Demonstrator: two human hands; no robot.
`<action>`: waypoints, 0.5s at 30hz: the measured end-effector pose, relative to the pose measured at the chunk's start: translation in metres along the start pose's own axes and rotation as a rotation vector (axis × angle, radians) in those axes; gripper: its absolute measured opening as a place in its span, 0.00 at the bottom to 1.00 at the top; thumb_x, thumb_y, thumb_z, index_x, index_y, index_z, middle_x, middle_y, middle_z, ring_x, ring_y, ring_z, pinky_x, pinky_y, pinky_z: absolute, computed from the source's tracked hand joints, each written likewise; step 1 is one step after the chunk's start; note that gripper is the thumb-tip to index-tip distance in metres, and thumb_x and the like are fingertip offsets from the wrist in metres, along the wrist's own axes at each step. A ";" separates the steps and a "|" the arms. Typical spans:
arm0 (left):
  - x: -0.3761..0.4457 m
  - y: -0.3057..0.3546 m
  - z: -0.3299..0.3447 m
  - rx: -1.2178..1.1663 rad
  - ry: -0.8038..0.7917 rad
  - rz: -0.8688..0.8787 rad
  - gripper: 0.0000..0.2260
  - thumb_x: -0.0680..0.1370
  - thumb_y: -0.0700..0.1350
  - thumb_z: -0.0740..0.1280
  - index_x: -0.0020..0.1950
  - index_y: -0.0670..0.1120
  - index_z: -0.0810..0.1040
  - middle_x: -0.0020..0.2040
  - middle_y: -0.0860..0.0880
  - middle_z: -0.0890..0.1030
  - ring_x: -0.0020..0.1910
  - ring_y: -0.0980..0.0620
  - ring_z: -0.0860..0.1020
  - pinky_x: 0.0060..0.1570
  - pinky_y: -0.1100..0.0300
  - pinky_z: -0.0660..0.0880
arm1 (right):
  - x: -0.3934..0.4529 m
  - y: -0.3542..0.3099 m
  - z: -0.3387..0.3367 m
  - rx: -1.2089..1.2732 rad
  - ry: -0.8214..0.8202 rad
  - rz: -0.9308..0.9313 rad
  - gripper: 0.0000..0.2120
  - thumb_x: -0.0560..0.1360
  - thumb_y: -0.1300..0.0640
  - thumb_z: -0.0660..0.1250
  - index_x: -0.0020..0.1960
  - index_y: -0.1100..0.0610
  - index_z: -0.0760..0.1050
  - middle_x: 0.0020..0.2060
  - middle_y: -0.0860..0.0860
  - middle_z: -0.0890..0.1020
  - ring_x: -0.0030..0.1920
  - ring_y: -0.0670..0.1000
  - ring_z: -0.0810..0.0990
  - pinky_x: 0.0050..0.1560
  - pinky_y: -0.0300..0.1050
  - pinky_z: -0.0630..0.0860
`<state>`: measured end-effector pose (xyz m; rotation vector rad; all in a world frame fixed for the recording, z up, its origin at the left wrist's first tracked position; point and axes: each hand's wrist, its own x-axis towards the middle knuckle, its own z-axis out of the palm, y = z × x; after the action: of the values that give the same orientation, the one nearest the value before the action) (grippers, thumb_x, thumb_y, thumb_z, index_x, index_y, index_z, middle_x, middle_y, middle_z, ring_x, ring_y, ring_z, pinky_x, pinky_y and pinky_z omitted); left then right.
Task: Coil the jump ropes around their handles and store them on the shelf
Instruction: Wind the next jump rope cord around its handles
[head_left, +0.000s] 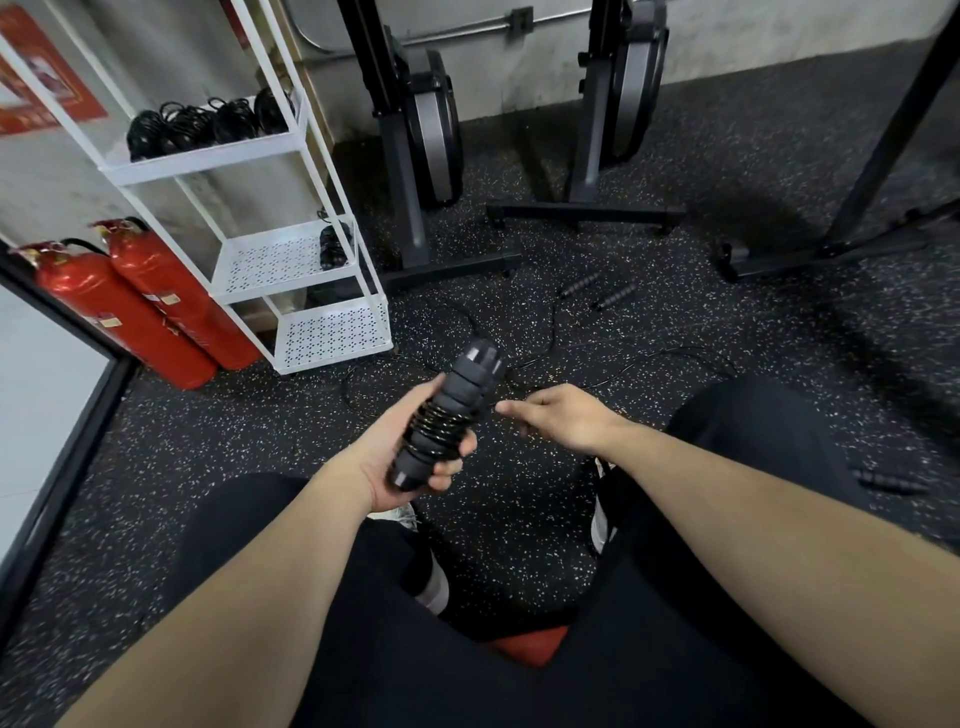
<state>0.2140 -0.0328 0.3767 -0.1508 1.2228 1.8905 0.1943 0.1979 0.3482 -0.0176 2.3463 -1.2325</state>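
My left hand (410, 457) grips a pair of black foam jump-rope handles (457, 405) held together, with several turns of thin black cord wound round their middle. My right hand (566, 421) hovers just right of the handles, fingers pinched on the thin cord (524, 384), which trails to the speckled floor. Loose cord (675, 356) loops across the floor ahead. Another pair of handles (597, 291) lies further out, and a third handle (888, 480) lies at the right. The white shelf unit (208, 161) at the left holds several coiled ropes (208, 124) on its upper tier and one (332, 247) on the middle tier.
Two red fire extinguishers (135, 306) stand left of the shelf. Black exercise machines (426, 135) with floor bases stand against the far wall. A dark frame leg (883, 150) rises at the right. My knees in black trousers fill the foreground.
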 end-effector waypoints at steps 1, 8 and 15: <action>0.000 0.000 0.003 0.057 -0.007 -0.021 0.21 0.79 0.62 0.62 0.61 0.47 0.79 0.35 0.46 0.77 0.23 0.53 0.71 0.20 0.63 0.69 | 0.001 0.001 0.000 -0.019 0.009 0.019 0.27 0.74 0.31 0.66 0.45 0.56 0.83 0.22 0.43 0.68 0.23 0.45 0.63 0.28 0.41 0.63; -0.002 -0.003 0.011 0.358 0.003 -0.169 0.23 0.78 0.64 0.62 0.57 0.45 0.77 0.38 0.46 0.79 0.27 0.53 0.74 0.25 0.63 0.72 | 0.004 0.003 -0.002 0.003 0.019 0.068 0.10 0.78 0.52 0.71 0.38 0.52 0.81 0.28 0.46 0.76 0.28 0.47 0.67 0.31 0.42 0.65; 0.001 -0.011 0.015 0.833 0.070 -0.319 0.20 0.77 0.62 0.70 0.63 0.52 0.80 0.61 0.40 0.83 0.54 0.44 0.83 0.60 0.44 0.78 | 0.002 0.000 0.002 -0.139 0.001 -0.006 0.19 0.63 0.33 0.79 0.37 0.48 0.82 0.22 0.45 0.74 0.23 0.45 0.66 0.32 0.43 0.67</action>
<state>0.2256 -0.0190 0.3764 0.0401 1.8088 1.0045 0.1931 0.1961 0.3461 -0.0706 2.4306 -1.0702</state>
